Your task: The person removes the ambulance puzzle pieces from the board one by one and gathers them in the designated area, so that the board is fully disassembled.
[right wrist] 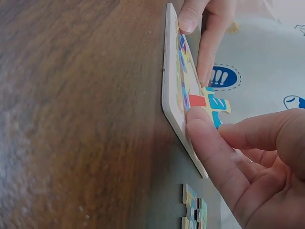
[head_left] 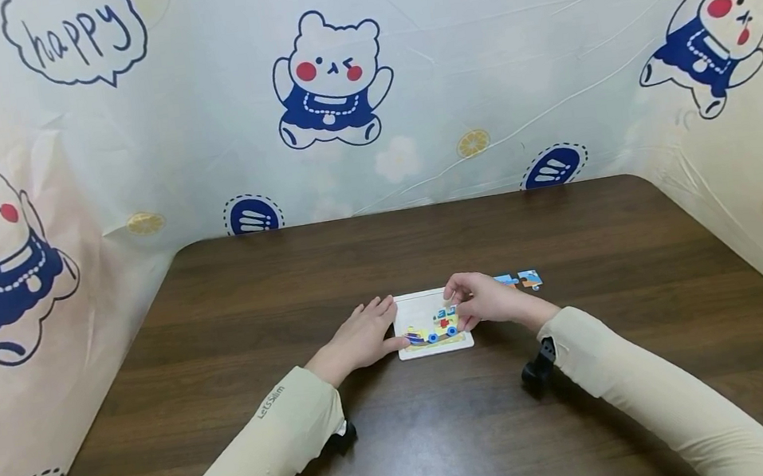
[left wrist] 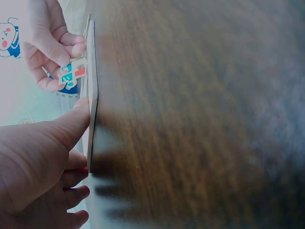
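A white puzzle tray (head_left: 411, 308) lies on the table, with joined pieces of a colourful vehicle picture (head_left: 431, 336) along its near part. My left hand (head_left: 365, 335) rests at the tray's left edge, fingers extended and thumb (left wrist: 76, 119) touching the frame. Over the tray's right side, my right hand (head_left: 489, 298) pinches a puzzle piece (right wrist: 217, 104) with blue windows and a red patch between thumb and fingers. In the right wrist view this piece stands tilted up from the tray, close to the joined pieces. Whether its lower edge touches them is hard to tell.
Several loose puzzle pieces (head_left: 530, 279) lie right of the tray, partly hidden behind my right hand. The dark wooden table (head_left: 285, 275) reaches back to a printed cloth (head_left: 436, 102) hung behind and at both sides.
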Available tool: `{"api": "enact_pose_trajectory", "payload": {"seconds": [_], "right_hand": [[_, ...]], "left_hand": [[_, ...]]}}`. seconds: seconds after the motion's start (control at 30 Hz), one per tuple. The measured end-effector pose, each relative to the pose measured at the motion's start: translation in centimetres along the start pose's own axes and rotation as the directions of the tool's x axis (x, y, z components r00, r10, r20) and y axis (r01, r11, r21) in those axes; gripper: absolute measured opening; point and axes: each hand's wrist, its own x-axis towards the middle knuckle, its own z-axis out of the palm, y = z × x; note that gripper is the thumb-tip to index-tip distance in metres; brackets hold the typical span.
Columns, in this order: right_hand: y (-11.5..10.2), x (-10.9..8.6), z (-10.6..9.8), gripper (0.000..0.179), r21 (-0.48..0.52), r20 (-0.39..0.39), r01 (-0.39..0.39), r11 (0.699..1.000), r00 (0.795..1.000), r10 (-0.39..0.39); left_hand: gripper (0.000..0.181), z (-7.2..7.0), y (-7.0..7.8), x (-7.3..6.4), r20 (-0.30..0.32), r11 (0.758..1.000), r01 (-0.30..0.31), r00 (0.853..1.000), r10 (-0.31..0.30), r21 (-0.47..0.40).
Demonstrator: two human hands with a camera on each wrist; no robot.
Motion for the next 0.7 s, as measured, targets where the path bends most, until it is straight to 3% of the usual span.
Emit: {"api": "enact_pose_trajectory", "payload": {"seconds": [0.27,0.7], "right_hand": [[-0.03,-0.2,-0.18,0.015,0.066,0.018,-0.037,0.997,0.999,0.036],[-0.08,-0.41,-0.07,0.006,0.073,-0.019,-0.091,0.993,0.996,0.092]], "left_hand": [[0.071,0.07,-0.08,0.06,-0.018,1.0,-0.023,1.0,0.023,0.011],[0.071,0.18,-0.14,0.19,-0.022,1.0,-0.019,1.0,0.019,0.015]]}}
